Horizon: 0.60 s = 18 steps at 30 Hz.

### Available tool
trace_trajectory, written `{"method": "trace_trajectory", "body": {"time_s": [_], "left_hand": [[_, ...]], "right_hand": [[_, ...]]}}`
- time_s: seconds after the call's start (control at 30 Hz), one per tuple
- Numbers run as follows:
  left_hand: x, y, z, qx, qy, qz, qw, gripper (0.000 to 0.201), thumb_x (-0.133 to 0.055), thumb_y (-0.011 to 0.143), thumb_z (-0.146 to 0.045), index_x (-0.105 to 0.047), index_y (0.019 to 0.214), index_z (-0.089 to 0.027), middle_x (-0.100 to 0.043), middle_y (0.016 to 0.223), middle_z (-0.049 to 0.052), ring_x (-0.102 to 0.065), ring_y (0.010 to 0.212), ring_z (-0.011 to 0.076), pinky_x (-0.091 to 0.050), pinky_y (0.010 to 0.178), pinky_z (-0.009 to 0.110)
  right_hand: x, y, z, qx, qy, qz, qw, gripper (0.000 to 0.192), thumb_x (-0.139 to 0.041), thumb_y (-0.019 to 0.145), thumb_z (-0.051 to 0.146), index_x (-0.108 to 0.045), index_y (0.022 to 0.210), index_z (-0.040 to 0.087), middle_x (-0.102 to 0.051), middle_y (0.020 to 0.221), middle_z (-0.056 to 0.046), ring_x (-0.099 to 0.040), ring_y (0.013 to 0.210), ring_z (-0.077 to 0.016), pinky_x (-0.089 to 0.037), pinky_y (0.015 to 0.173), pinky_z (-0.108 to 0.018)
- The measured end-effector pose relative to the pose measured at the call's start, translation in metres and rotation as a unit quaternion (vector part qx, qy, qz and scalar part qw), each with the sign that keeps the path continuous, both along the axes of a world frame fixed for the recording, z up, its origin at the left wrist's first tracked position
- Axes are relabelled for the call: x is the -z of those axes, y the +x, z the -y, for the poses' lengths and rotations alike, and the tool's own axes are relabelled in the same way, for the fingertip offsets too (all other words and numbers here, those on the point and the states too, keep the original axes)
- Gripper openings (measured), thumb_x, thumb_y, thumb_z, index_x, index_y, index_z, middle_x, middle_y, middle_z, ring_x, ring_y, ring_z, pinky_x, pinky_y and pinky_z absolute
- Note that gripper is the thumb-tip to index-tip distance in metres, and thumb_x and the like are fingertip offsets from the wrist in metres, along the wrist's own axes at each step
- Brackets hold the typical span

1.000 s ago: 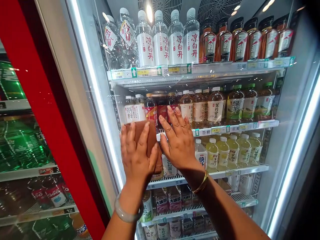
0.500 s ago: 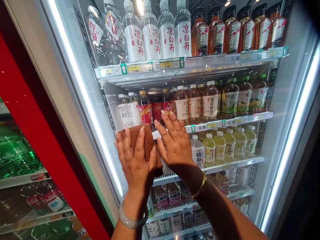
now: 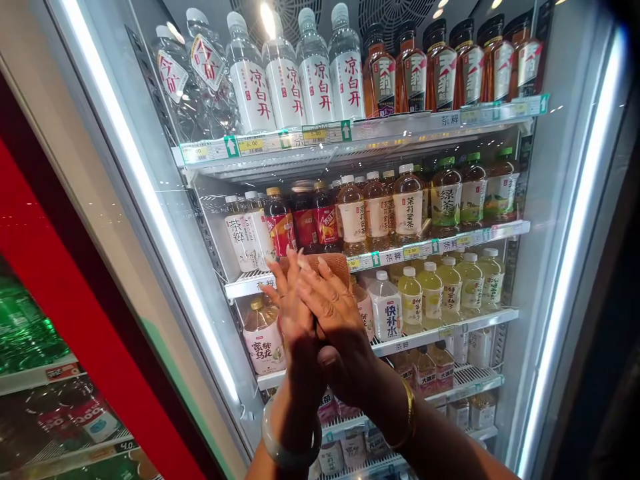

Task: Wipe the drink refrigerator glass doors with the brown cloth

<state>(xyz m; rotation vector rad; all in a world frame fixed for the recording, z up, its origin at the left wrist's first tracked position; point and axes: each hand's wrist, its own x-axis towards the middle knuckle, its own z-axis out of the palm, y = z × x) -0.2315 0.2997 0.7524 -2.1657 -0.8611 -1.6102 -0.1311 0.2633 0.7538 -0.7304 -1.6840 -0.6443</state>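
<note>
Compared with half a second ago, the brown cloth [image 3: 341,268] has shifted closer to the white-capped bottle with blue lettering [image 3: 387,308]; it now sits just left of that bottle and a little higher, in front of the shelf edge. The right hand [image 3: 336,301], then beside the left, now lies across the left hand [image 3: 294,313], both left of the bottle. Both hands are open, fingers extended over the cloth. A peach-labelled bottle [image 3: 265,343], further left of the landmark bottle, has come into view. The cloth looks reddish-brown, towel-like and finely textured, mostly hidden by the hands.
</note>
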Motion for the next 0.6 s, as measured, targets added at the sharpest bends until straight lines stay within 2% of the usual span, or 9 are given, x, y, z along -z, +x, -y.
{"method": "trace_trajectory", "body": {"time_s": [0.03, 0.1, 0.17, 0.2, 0.27, 0.37, 0.5, 0.6], "left_hand": [[0.000, 0.001, 0.004, 0.027, -0.020, 0.027, 0.999, 0.065, 0.017, 0.102, -0.025, 0.017, 0.167, -0.031, -0.020, 0.177, 0.001, -0.018, 0.162, 0.0146, -0.030, 0.133, 0.044], [0.006, -0.001, 0.011, 0.102, -0.062, 0.085, 0.989, 0.072, 0.025, 0.098, -0.025, 0.011, 0.168, -0.032, -0.019, 0.176, -0.002, -0.028, 0.159, 0.0124, -0.042, 0.126, 0.035], [0.013, -0.008, 0.013, 0.149, -0.073, 0.112, 0.980, 0.072, 0.021, 0.101, -0.032, 0.000, 0.170, -0.033, -0.016, 0.176, -0.004, -0.027, 0.159, 0.0144, -0.042, 0.126, 0.034], [0.017, -0.013, 0.013, 0.148, -0.061, 0.108, 0.981, 0.071, 0.017, 0.103, -0.038, -0.007, 0.170, -0.032, -0.016, 0.176, -0.004, -0.023, 0.161, 0.0165, -0.037, 0.129, 0.037], [0.021, -0.024, 0.008, 0.108, -0.029, 0.076, 0.991, 0.069, 0.005, 0.106, -0.050, -0.016, 0.169, -0.032, -0.015, 0.177, -0.003, -0.013, 0.163, 0.0197, -0.018, 0.136, 0.043], [0.021, -0.030, -0.003, 0.023, 0.012, 0.009, 1.000, 0.063, -0.019, 0.109, -0.053, -0.016, 0.169, -0.032, -0.012, 0.177, -0.001, -0.006, 0.165, 0.0208, 0.001, 0.136, 0.048], [0.020, -0.017, -0.015, -0.090, 0.031, -0.007, 0.995, 0.068, -0.042, 0.108, -0.033, -0.013, 0.169, -0.031, -0.007, 0.177, 0.000, 0.001, 0.165, 0.0200, 0.006, 0.134, 0.054], [0.021, -0.005, -0.020, -0.134, 0.063, 0.017, 0.989, 0.072, -0.047, 0.104, -0.020, -0.016, 0.168, -0.031, -0.010, 0.176, 0.000, -0.001, 0.165, 0.0199, 0.004, 0.135, 0.054]], "right_hand": [[0.004, -0.001, -0.006, 0.023, 0.012, -0.008, 1.000, 0.064, -0.013, 0.109, 0.044, -0.038, 0.160, 0.015, -0.047, 0.164, -0.009, -0.041, 0.156, -0.0250, -0.044, 0.126, -0.055], [0.015, -0.002, -0.018, 0.079, 0.040, -0.010, 0.996, 0.058, -0.024, 0.110, 0.045, -0.046, 0.155, 0.016, -0.053, 0.160, -0.009, -0.041, 0.156, -0.0252, -0.041, 0.128, -0.055], [0.026, -0.003, -0.024, 0.127, 0.055, -0.001, 0.990, 0.047, -0.042, 0.108, 0.038, -0.054, 0.150, 0.020, -0.057, 0.157, -0.005, -0.040, 0.156, -0.0244, -0.040, 0.129, -0.055], [0.032, -0.002, -0.025, 0.138, 0.053, 0.005, 0.989, 0.044, -0.048, 0.106, 0.033, -0.055, 0.148, 0.022, -0.058, 0.156, -0.004, -0.040, 0.156, -0.0235, -0.040, 0.128, -0.055], [0.041, 0.003, -0.022, 0.135, 0.040, 0.007, 0.990, 0.045, -0.054, 0.102, 0.023, -0.055, 0.147, 0.023, -0.058, 0.155, -0.004, -0.040, 0.156, -0.0221, -0.044, 0.126, -0.053], [0.042, 0.016, -0.017, 0.107, 0.030, -0.016, 0.994, 0.048, -0.052, 0.102, 0.018, -0.053, 0.149, 0.021, -0.056, 0.157, -0.007, -0.040, 0.156, -0.0235, -0.048, 0.123, -0.054], [0.025, 0.025, -0.021, 0.120, 0.041, -0.065, 0.990, 0.049, -0.052, 0.100, 0.017, -0.054, 0.150, 0.023, -0.052, 0.161, -0.008, -0.035, 0.159, -0.0265, -0.045, 0.126, -0.055], [0.018, 0.022, -0.024, 0.106, 0.057, -0.071, 0.990, 0.050, -0.053, 0.099, 0.016, -0.055, 0.149, 0.022, -0.054, 0.159, -0.007, -0.035, 0.158, -0.0259, -0.047, 0.125, -0.052]]}}
